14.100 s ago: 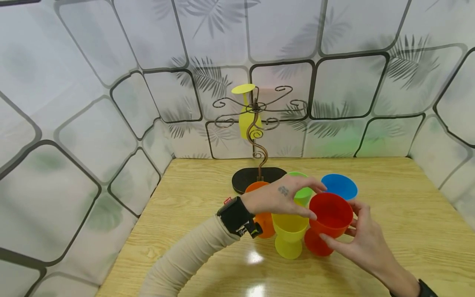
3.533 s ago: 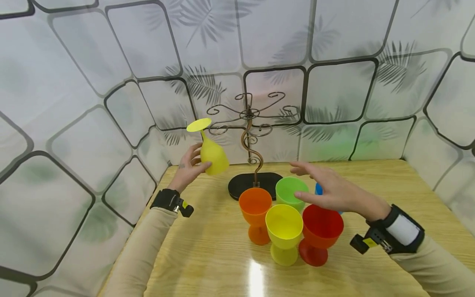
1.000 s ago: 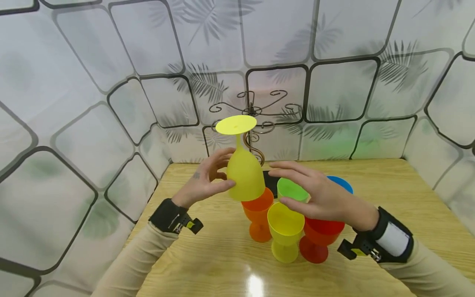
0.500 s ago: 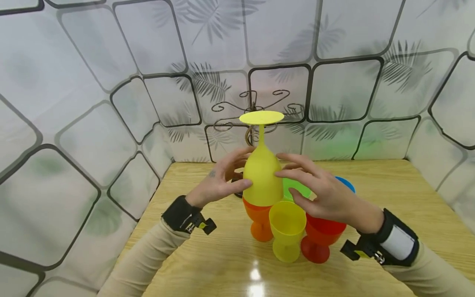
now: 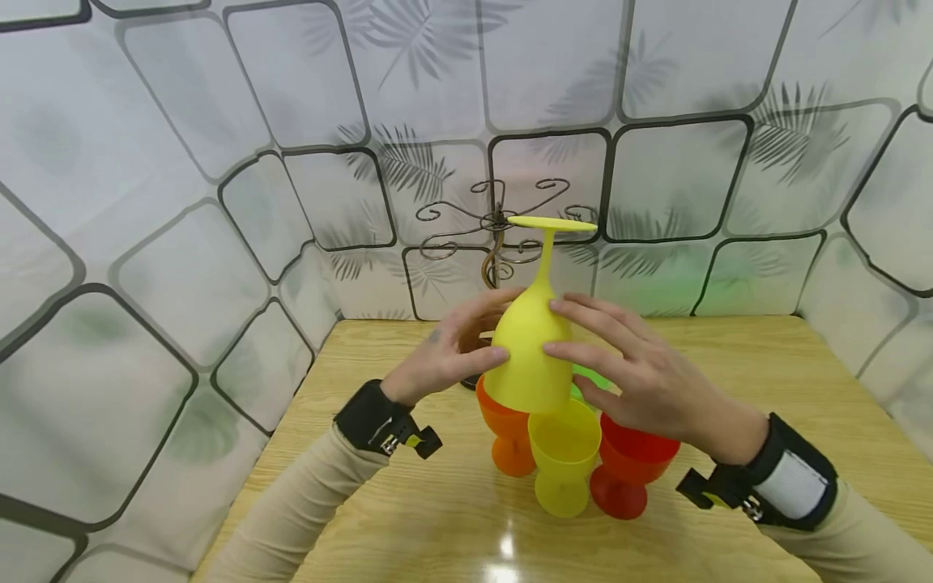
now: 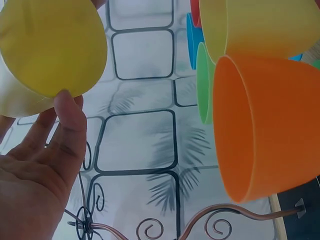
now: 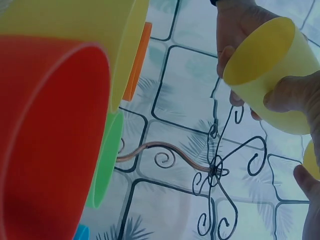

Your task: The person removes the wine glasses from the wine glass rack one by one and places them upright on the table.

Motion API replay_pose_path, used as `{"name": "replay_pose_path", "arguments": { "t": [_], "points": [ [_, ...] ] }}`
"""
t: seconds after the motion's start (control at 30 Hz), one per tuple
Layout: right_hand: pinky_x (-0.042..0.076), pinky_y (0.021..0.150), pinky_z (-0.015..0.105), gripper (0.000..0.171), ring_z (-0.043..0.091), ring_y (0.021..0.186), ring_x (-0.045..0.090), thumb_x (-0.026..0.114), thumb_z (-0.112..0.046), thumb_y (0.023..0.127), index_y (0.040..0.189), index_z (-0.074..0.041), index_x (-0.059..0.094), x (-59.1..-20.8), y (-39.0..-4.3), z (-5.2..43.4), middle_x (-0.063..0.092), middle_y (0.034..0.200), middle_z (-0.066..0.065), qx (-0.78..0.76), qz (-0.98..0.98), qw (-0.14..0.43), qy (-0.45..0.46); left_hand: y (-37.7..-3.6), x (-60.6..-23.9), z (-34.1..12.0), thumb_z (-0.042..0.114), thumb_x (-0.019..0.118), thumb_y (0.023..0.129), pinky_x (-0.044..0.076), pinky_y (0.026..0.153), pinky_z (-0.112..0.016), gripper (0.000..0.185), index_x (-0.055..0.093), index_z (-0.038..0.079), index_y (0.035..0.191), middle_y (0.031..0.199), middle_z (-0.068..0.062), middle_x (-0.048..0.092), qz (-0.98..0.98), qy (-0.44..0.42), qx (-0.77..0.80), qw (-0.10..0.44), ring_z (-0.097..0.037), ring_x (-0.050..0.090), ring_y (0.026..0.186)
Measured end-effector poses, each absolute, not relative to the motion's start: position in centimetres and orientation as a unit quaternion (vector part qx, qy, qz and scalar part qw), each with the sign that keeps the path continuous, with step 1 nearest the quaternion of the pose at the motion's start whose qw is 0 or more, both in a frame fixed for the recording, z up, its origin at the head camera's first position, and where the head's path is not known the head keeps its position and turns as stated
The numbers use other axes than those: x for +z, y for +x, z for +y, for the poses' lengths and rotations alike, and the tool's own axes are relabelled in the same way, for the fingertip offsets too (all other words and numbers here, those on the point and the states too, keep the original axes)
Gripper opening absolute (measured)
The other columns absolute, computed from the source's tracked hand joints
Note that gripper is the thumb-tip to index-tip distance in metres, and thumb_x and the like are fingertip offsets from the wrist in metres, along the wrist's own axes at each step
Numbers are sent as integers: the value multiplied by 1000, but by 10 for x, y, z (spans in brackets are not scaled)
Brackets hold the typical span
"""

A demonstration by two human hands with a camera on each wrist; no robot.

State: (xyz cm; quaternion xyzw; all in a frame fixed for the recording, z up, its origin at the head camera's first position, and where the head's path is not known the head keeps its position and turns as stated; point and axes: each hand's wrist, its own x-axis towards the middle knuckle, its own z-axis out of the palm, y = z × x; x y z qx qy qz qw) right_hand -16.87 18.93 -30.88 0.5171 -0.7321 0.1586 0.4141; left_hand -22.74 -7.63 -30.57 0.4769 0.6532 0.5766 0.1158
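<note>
A yellow stemmed glass (image 5: 528, 356) is held upside down and a little tilted, with its round foot (image 5: 551, 223) uppermost. My left hand (image 5: 474, 336) grips the bowl from the left and my right hand (image 5: 583, 348) grips it from the right. The glass hangs just above a cluster of cups: orange (image 5: 506, 429), yellow (image 5: 563, 453) and red (image 5: 630, 470). The left wrist view shows my thumb (image 6: 70, 130) on the yellow bowl (image 6: 50, 45). In the right wrist view fingers of both hands wrap the bowl (image 7: 270, 70).
A bronze scrolled wire rack (image 5: 496, 235) stands behind the cups on a dark oval base, against the tiled wall. A green cup (image 5: 592, 377) is mostly hidden behind my right hand. Bare wooden table (image 5: 802, 364) lies to the right and left.
The yellow glass has come off the rack and moved right, over the cups. My right hand has closed onto its bowl, and the foot now tilts right.
</note>
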Motion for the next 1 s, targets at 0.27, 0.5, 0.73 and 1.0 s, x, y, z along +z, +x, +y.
{"name": "replay_pose_path", "arguments": {
  "t": [0.27,0.5,0.73,1.0],
  "points": [
    [25,126,40,35,41,141,44,50,-24,105,131,-7,66,-308,-169,195,56,143,27,120,-729,432,517,-225,-303,-67,61,63,94,60,90,-50,95,31,-3,156,140,-32,52,633,495,574,159,-31,64,117],
    [20,127,48,38,38,152,30,55,-25,99,133,-11,63,-309,-170,199,53,146,24,117,-730,439,511,-225,-299,-58,60,61,96,59,93,-49,92,32,-2,156,141,-30,54,627,494,574,184,-28,66,116],
    [15,127,56,34,37,153,30,55,-30,102,130,-15,66,-310,-169,200,53,146,22,118,-718,462,507,-225,-299,-50,54,58,99,61,87,-48,80,36,1,155,136,-28,58,625,495,577,179,-27,69,106],
    [19,126,54,37,34,143,44,56,-44,103,122,-14,65,-306,-167,199,59,134,22,146,-702,496,489,-222,-299,-47,53,58,99,62,84,-45,76,40,1,153,138,-24,56,624,482,593,160,-26,69,105]
  ]
}}
